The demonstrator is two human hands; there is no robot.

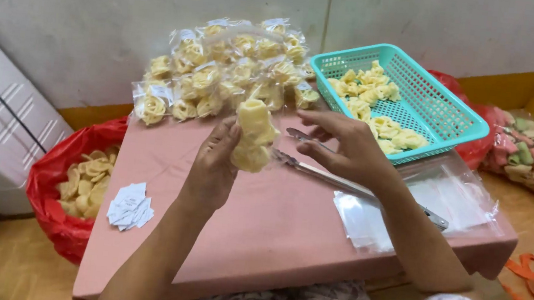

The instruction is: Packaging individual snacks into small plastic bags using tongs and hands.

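While the left hand [216, 164] pinches a clear bag of yellow crackers [254, 135] between thumb and fingertips above the pink table [259, 228], the right hand [346, 148] hovers just beside the bag, fingers loosely spread, over metal tongs [343, 181] near the far edge.

Sealed clear packets of yellow crackers [222, 72] piled at bench [258, 235] rear. One clear packet [254, 135] held in left hand [212, 167]. Small white labels [130, 206] stacked left. Empty clear bags [420, 199] lying right.
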